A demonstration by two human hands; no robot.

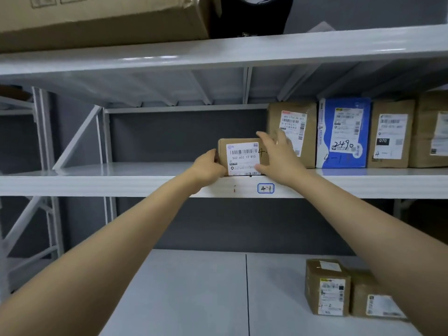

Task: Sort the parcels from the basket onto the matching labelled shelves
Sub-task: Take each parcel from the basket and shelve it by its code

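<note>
A small brown parcel [242, 156] with a white barcode label stands on the grey shelf [121, 184] whose front edge carries a blue-framed tag reading 4-1 [265, 188]. My left hand [208, 167] grips the parcel's left side. My right hand [278, 157] lies over its right side with the fingers spread and fairly straight, reaching up past the top right corner. Right of it stand a taller brown box [305, 117], a blue-and-white parcel [344, 134] marked 4-1, and another brown box [390, 134]. The basket is out of view.
The left part of the 4-1 shelf holds nothing. On the shelf below, two small brown parcels [327, 287] [373, 297] stand at the right. A large cardboard box [101, 23] and a dark item [249, 15] sit on the top shelf.
</note>
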